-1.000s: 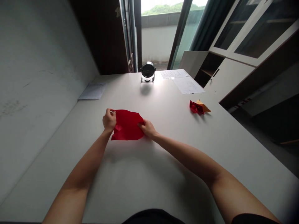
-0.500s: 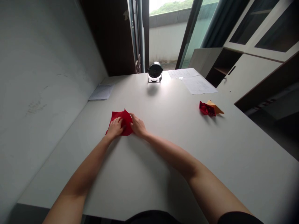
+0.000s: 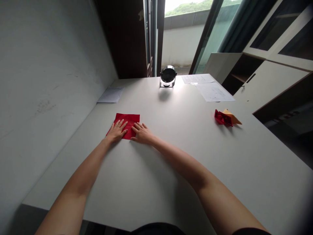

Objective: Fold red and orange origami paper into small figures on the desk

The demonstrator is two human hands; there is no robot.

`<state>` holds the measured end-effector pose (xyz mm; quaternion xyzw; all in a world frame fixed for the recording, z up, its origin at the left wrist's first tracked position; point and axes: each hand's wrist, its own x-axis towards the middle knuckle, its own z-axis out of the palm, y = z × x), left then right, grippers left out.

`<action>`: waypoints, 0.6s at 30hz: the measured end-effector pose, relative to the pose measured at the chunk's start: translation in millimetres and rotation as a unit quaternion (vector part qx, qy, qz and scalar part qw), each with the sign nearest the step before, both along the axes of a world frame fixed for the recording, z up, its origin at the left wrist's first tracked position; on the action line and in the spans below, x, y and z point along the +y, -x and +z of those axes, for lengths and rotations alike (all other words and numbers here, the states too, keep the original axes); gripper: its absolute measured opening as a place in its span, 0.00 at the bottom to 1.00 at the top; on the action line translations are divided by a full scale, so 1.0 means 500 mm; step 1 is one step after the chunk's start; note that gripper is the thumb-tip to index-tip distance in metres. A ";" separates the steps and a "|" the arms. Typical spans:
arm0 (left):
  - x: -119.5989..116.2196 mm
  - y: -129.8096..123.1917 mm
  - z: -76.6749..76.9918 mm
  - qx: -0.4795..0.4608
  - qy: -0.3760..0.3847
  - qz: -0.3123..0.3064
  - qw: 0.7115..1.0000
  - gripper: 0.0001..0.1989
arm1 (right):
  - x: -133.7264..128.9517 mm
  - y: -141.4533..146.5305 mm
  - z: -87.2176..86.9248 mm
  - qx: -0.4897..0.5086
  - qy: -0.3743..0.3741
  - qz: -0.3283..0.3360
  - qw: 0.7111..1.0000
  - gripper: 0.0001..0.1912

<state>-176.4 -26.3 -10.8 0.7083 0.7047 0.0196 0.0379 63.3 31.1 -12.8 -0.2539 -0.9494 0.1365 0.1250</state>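
Wall [image 3: 36, 88], pale and scuffed, borders the left side of the white table [image 3: 171, 107]. Near the wall, toward the table's far end, lies a flat stack of paper [image 3: 111, 94]. Nearer the person, the left hand [image 3: 116, 132] rests palm down, fingers spread apart, on the left part of the red sheet [image 3: 130, 118]; nothing is clamped in it. The red sheet lies flat on the table, in front of the person and left of centre. The right hand [image 3: 143, 134] rests palm down at the sheet's right edge; its fingers are extended and apart, gripping nothing. Farther back stands a round device [image 3: 168, 75] on a metal stand. To its right lie two printed pages [image 3: 215, 92]. Nearer, a folded red piece [image 3: 223, 118] sits against a folded orange piece [image 3: 233, 118]. Beyond the table's right side stands a white cabinet [image 3: 276, 81].
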 end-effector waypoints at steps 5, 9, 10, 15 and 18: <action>0.039 0.073 0.013 0.009 0.016 -0.016 1.000 0.32 | 0.021 -0.051 0.005 -0.008 0.011 0.025 1.000 0.37; 0.060 0.123 0.034 0.005 -0.002 0.001 1.000 0.31 | 0.045 -0.163 -0.001 0.039 0.032 0.018 0.999 0.27; 0.061 0.125 0.039 -0.005 -0.036 0.008 0.999 0.30 | 0.051 -0.200 -0.005 0.063 0.032 0.009 0.997 0.25; 0.040 0.067 0.055 -0.064 -0.153 0.039 0.985 0.24 | 0.074 -0.417 -0.016 0.156 0.001 -0.110 0.982 0.14; 0.018 0.010 0.067 -0.066 -0.154 0.029 0.985 0.22 | 0.092 -0.547 -0.009 0.160 -0.038 -0.212 0.963 0.14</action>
